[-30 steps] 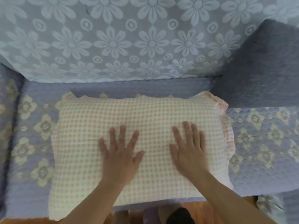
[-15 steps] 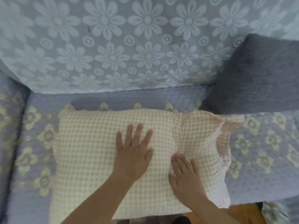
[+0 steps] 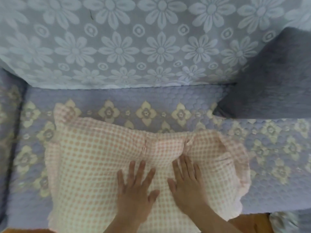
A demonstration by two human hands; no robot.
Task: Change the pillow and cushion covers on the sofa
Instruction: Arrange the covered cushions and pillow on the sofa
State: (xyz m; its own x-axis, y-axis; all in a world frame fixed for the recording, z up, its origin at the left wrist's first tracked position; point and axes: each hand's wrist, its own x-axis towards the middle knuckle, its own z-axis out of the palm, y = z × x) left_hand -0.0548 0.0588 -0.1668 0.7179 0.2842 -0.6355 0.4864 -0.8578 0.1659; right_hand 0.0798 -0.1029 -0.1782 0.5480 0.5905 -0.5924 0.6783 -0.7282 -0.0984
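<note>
Two hands flat on the pillow, that's pretty much the whole deal. Left hand and right hand sit side by side near the front edge of the pillow, fingers straight and spread, palms down, not gripping anything. My guess is they're pressing and smoothing the checked cover so the filling settles evenly inside it, which would explain why both palms are planted rather than pinching cloth.

Pillow lies flat on the sofa seat, long axis running left to right across the seat, parallel to the backrest. The frilly, bunched end points toward the right, and I'd say that's the open end of the cover, though I can't see the opening itself. A couple of creases run up from the fingertips toward the far edge.

Further back there's a dark grey cushion in the right corner, just beyond the pillow's right end, and behind everything the flower-pattern throw draped over the backrest.
</note>
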